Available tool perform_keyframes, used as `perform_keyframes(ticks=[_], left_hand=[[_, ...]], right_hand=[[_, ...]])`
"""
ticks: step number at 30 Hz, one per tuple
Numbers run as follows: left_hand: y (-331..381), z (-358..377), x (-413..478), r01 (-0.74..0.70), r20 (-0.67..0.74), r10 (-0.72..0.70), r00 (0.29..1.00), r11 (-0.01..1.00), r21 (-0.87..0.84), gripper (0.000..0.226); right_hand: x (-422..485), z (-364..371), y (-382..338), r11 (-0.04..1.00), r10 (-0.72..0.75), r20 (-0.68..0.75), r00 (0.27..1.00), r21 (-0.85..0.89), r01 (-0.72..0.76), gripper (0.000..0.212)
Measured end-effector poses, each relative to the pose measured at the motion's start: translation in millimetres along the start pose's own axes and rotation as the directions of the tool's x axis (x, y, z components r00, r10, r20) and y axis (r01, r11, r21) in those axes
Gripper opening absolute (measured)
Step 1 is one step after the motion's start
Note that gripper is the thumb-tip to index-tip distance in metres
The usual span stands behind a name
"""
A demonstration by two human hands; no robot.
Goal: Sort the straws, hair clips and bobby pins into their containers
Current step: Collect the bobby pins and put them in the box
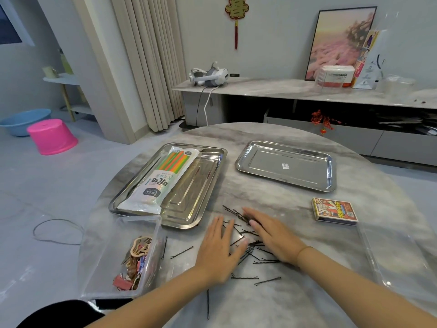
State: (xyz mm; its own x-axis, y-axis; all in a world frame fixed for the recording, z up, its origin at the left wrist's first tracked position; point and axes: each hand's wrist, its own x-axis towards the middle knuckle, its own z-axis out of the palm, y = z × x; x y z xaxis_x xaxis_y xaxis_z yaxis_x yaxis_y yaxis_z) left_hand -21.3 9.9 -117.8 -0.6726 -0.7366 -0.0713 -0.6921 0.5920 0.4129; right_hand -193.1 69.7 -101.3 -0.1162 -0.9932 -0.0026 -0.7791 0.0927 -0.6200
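Several black bobby pins [243, 247] lie scattered on the marble table [295, 292] in front of me. My left hand [218, 252] and my right hand [272, 235] rest flat on the pile, fingers spread, palms down. A white pack of coloured straws [160, 178] lies in the left steel tray [189, 216]. Hair clips [134, 263] fill the clear plastic box [151, 228] at the front left. The right steel tray [286, 165] holds nothing but a small label.
A small printed cardboard box [334, 210] sits right of the pins. A clear plastic lid [397, 259] lies at the table's right edge. Beyond the table are a sideboard with a headset [209, 75], a pink stool [50, 136] and a blue basin [23, 120].
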Motion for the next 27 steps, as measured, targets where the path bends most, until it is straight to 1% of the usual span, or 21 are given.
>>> perform_keyframes(ticks=[1, 2, 4, 5, 6, 7, 9, 10, 11, 12, 13, 14, 16, 17, 20, 21, 23, 24, 25, 27], left_hand=[[3.2, 2.1, -1.8, -0.028, 0.024, 0.028, 0.999, 1.0, -0.013, 0.097], [7.0, 1.6, -3.4, -0.062, 0.046, 0.064, 0.997, 0.997, -0.038, 0.086], [12.3, 0.9, -7.9, -0.142, 0.06, 0.147, 0.987, 0.986, -0.09, 0.069], [12.9, 0.8, -9.7, -0.187, 0.017, 0.189, 0.982, 0.98, -0.061, 0.063], [12.1, 0.2, -11.1, -0.224, -0.063, 0.226, 0.972, 0.974, 0.036, 0.059], [11.1, -0.6, -12.0, -0.214, -0.121, 0.227, 0.966, 0.97, 0.113, 0.058], [9.6, -3.8, -13.9, -0.115, -0.159, 0.139, 0.977, 0.981, 0.154, 0.061], [8.4, -4.3, -15.8, -0.069, -0.199, 0.099, 0.975, 0.986, 0.155, 0.063], [5.8, -3.7, -19.0, -0.026, -0.233, 0.06, 0.971, 0.989, 0.145, 0.065], [3.5, -4.2, -22.9, 0.03, -0.25, 0.004, 0.968, 0.99, 0.135, 0.067], [0.7, -3.9, -26.7, 0.096, -0.238, -0.064, 0.969, 0.988, 0.125, 0.074], [-2.9, -3.5, -28.9, 0.152, -0.232, -0.12, 0.965, 0.98, 0.128, 0.088], [-11.9, -2.0, -30.9, 0.219, -0.174, -0.19, 0.966, 0.963, 0.16, 0.119], [-15.5, -3.2, -30.8, 0.249, -0.18, -0.22, 0.959, 0.955, 0.159, 0.126], [-23.3, -4.5, -26.6, 0.297, -0.247, -0.252, 0.936, 0.94, 0.167, 0.127], [-24.8, -4.2, -25.4, 0.311, -0.246, -0.265, 0.933, 0.935, 0.172, 0.128], [-25.5, -6.7, -23.2, 0.332, -0.217, -0.29, 0.932, 0.923, 0.194, 0.132], [-25.7, -8.6, -21.9, 0.341, -0.198, -0.302, 0.933, 0.918, 0.205, 0.131], [-25.1, -11.0, -20.0, 0.344, -0.185, -0.309, 0.933, 0.915, 0.208, 0.126], [-26.9, -14.4, -15.4, 0.344, -0.184, -0.309, 0.933, 0.916, 0.207, 0.107]], right_hand=[[1.8, 0.0, -0.8, 1.0, 0.008, -0.042, 0.999, -0.003, -0.008, 0.043], [3.8, 0.0, -1.4, 0.999, 0.019, -0.073, 0.997, -0.03, -0.021, 0.044], [6.7, 0.2, -0.1, 0.99, 0.056, -0.093, 0.994, -0.127, -0.068, 0.048], [6.9, 0.9, 2.6, 0.978, 0.09, -0.088, 0.992, -0.18, -0.105, 0.051], [6.8, 1.7, 4.8, 0.964, 0.123, -0.073, 0.99, -0.228, -0.137, 0.058], [6.0, 3.2, 6.7, 0.953, 0.136, -0.063, 0.989, -0.266, -0.148, 0.071], [5.5, 6.5, 11.4, 0.932, 0.125, -0.041, 0.991, -0.339, -0.131, 0.106], [5.7, 7.5, 13.0, 0.921, 0.123, -0.033, 0.992, -0.369, -0.126, 0.117], [6.0, 8.6, 14.0, 0.914, 0.121, -0.028, 0.992, -0.387, -0.123, 0.121], [6.1, 8.8, 14.2, 0.912, 0.119, -0.021, 0.993, -0.393, -0.118, 0.123], [5.9, 8.0, 12.3, 0.914, 0.119, -0.013, 0.993, -0.39, -0.114, 0.124], [6.0, 7.3, 10.7, 0.914, 0.119, -0.008, 0.993, -0.39, -0.112, 0.125], [6.4, 7.5, 11.1, 0.916, 0.116, -0.004, 0.993, -0.385, -0.109, 0.123], [6.6, 7.7, 11.3, 0.916, 0.118, 0.0, 0.993, -0.386, -0.108, 0.123], [5.6, 8.0, 11.3, 0.915, 0.106, 0.015, 0.994, -0.394, -0.091, 0.121], [5.5, 7.4, 10.3, 0.914, 0.107, 0.016, 0.994, -0.394, -0.092, 0.115], [5.9, 6.2, 8.5, 0.913, 0.106, 0.015, 0.994, -0.398, -0.091, 0.091], [6.2, 6.0, 7.8, 0.909, 0.108, 0.019, 0.994, -0.407, -0.091, 0.082], [6.6, 6.6, 9.0, 0.91, 0.106, 0.017, 0.994, -0.404, -0.09, 0.084], [6.5, 7.3, 9.8, 0.907, 0.103, 0.027, 0.994, -0.413, -0.083, 0.101]])
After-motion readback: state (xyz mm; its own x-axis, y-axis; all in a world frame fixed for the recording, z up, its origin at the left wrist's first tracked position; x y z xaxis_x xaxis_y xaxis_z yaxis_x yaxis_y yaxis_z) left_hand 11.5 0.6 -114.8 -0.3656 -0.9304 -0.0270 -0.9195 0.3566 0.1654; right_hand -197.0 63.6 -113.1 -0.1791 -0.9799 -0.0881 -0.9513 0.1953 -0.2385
